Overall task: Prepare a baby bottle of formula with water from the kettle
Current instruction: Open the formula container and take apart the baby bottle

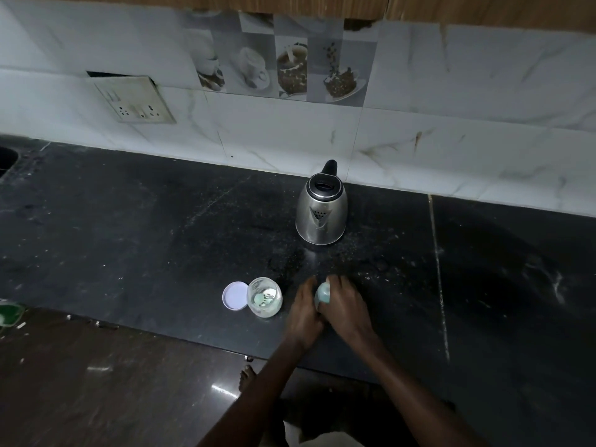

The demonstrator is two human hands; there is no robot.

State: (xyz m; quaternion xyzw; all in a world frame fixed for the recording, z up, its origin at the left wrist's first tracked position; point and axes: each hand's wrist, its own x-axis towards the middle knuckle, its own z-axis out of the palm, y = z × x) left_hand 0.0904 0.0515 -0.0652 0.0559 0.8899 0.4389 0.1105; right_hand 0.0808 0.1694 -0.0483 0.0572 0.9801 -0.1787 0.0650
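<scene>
At the far left of the wall sits a socket plate, and the dark counter runs across the whole view. Left of centre, near the front edge, a pale round lid lies flat, touching a clear open jar that stands upright just to its right, with a little green scoop and some powder at the bottom.

Next comes the left hand, wrapped around the lower part of a small baby bottle with a pale green top. The right hand closes over the bottle's upper part from the other side, so both hands are grasping it just above the counter; the blur hides whether the top is being twisted.

The bottle looks light, stiff plastic, and probably slick, so it is best held round the body with one hand while the other turns the collar. Empty, it would tip easily.

Behind the hands, well apart and near the wall, the steel kettle stands with its lid open and spout facing the person. It is likely heavy with water and possibly hot on its metal sides, so the black handle at the back is the place to take it.
</scene>
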